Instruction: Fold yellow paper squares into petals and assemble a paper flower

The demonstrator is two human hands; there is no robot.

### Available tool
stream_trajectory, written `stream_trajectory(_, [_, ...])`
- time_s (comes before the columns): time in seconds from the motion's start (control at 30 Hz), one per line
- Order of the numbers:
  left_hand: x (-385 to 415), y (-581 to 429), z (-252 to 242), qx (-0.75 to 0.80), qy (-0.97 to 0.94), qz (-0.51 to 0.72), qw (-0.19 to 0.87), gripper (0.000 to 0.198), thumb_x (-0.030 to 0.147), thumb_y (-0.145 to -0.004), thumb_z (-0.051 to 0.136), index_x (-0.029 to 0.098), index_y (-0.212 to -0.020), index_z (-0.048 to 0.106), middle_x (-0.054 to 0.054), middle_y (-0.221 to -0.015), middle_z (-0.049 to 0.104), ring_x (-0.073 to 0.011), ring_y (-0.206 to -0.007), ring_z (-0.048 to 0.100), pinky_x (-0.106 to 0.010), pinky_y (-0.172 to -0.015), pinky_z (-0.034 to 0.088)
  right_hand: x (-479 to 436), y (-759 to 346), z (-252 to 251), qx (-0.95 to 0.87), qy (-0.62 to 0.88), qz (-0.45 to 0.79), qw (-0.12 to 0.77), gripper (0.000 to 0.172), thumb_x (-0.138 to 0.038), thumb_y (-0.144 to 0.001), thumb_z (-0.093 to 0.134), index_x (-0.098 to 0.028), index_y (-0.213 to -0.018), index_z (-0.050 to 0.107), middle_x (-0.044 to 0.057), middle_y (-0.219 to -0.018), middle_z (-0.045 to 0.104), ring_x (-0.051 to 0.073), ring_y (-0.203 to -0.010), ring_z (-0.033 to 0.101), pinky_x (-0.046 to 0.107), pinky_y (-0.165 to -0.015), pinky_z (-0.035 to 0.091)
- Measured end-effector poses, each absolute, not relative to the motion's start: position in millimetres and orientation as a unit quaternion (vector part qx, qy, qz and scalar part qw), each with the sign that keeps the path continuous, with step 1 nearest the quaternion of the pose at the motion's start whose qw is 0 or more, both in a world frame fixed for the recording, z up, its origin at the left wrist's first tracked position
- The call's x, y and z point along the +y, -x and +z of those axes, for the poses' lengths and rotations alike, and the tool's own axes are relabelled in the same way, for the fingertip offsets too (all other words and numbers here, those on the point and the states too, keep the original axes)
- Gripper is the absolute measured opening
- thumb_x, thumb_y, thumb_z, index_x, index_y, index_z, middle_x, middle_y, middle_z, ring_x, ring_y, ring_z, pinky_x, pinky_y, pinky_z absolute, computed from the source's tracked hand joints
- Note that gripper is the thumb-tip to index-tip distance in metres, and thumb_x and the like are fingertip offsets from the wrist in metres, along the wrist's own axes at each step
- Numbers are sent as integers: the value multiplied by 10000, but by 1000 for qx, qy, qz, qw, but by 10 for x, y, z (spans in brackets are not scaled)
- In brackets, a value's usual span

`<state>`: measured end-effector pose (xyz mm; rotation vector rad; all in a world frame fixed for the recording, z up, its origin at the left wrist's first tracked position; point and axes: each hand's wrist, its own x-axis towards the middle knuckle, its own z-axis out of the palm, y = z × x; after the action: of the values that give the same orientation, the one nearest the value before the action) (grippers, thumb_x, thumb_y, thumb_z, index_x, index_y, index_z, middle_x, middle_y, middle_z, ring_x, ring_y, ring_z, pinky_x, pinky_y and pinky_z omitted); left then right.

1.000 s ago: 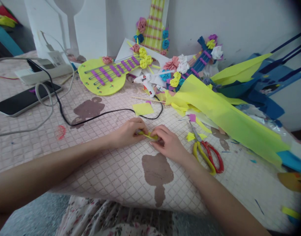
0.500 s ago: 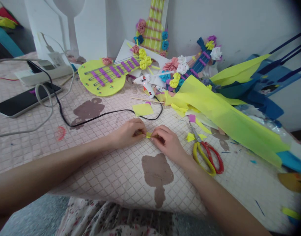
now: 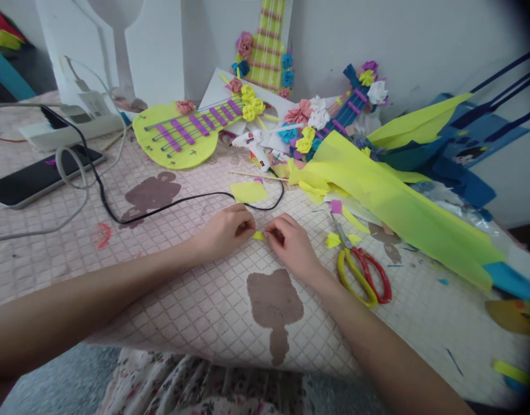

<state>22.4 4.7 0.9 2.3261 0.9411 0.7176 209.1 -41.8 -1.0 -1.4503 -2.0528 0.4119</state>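
Note:
Between my two hands is a small yellow strip of paper (image 3: 258, 236), close above the patterned tabletop. My left hand (image 3: 230, 230) has its fingers closed on the strip's left end. From the other side my right hand (image 3: 291, 245) is curled, thumb and index finger pinched at the right end. Much of the strip is hidden by the fingers. Just beyond the hands lies a flat yellow paper square (image 3: 250, 192). Scissors (image 3: 355, 259) with one yellow and one red handle rest to the right, beside some yellow scraps (image 3: 333, 240).
A white glue gun (image 3: 254, 147) sits behind, its black cord (image 3: 178, 203) looping across the table. Yellow paper guitar (image 3: 178, 135), a phone (image 3: 40, 176) and a power strip (image 3: 70, 128) stand left and back. A large yellow sheet (image 3: 390, 213) spreads over the right side.
The gap between my fingertips has widened slightly, showing a little more of the yellow strip. The whole view has shifted a little; the other things stay in place.

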Motion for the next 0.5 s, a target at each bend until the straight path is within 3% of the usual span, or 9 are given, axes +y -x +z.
stream_trajectory(0.5, [74,-215,-14,365,-848,263,280,107,117,-772,529,137,-822,622,-39,-848,566,-107,-686,553,-234,-644,470,-370,-2070,-7,-770,569,142,253,86,-133,-801,527,-207,-769,496,31,-822,513,177,-777,528,298,-673,422])
